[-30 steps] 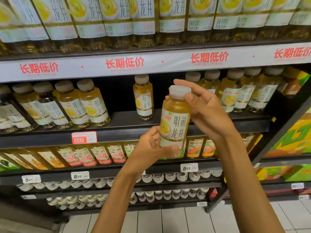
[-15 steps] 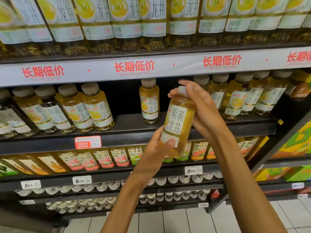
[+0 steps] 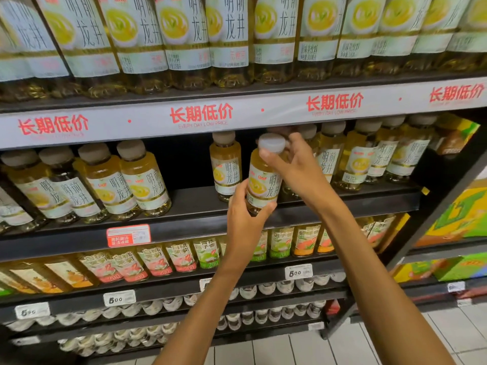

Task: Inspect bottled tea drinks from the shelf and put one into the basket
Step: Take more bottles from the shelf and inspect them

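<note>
Two hands of mine hold one tea bottle (image 3: 263,184) in the middle of the frame, in front of the black shelf (image 3: 329,204). My left hand (image 3: 243,219) curls its fingers around the bottom of the bottle, and my right hand (image 3: 295,167) pinches the neck just under the white cap (image 3: 271,144). Another bottle (image 3: 225,165) stands alone on the shelf just left of it.

head cam | faces forward, slightly down | close to shelves (image 3: 210,227)

Both hands carried tea bottle (image 3: 263,180) up toward shelf gap, bottle now upright, cap visible
</note>
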